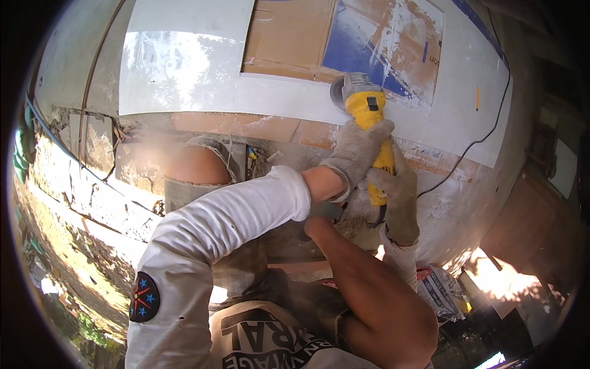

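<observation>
Both my hands wear grey, dusty work gloves and grip a yellow angle grinder (pixel 370 109). My left hand (pixel 357 147) is wrapped round the body behind the grinder's head. My right hand (pixel 401 200) holds the rear part, close to where the cord leaves it. The grinder's disc (pixel 336 93) stands on edge at the lower side of a rectangular cut-out in a glossy white sheet (pixel 279 93). Whether the disc is spinning or touching the sheet, I cannot tell. Through the cut-out shows brown cardboard (pixel 286 40) with a blue printed area, partly covered in white dust.
A black cord (pixel 476 142) runs along the sheet's right side. An orange pencil (pixel 477 98) lies on the sheet. My bare knee (pixel 196 165) is near the sheet's front edge. A printed plastic bag (pixel 441 292) sits at lower right, and broken masonry (pixel 101 144) at left.
</observation>
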Available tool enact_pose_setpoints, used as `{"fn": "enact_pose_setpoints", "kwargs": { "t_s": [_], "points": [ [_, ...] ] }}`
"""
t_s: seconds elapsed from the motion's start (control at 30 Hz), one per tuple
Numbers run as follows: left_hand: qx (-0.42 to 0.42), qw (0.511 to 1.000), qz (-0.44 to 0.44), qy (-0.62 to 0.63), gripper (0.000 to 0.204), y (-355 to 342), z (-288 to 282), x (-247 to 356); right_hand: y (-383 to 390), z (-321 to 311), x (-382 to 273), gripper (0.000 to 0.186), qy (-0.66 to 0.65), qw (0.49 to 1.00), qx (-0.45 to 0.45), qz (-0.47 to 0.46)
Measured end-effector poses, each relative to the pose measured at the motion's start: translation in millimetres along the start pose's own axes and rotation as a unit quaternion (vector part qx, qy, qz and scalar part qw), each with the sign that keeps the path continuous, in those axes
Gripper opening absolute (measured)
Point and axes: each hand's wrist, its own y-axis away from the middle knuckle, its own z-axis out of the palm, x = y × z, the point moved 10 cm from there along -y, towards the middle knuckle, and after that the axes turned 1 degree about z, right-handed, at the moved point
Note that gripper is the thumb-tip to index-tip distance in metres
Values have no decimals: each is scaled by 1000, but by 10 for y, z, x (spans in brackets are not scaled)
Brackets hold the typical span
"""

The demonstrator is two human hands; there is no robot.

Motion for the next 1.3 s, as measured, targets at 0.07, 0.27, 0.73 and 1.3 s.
{"fn": "enact_pose_setpoints", "kwargs": {
  "t_s": [0.07,0.27,0.73,1.3],
  "points": [
    [1,1000,-6,15,44,-48,77,-2,-14,-51,-22,81,14,1000,5,-3],
    [-3,997,-40,-68,40,-39,211,-47,20,-147,-10,85,-9,1000,14,12],
    [16,999,-5,-35,40,-43,-50,100,-85,79,-35,51,-23,1000,-12,14],
    [-16,997,-21,-74,41,-68,159,0,-13,-94,-62,62,-33,999,27,-24]
  ]
}}
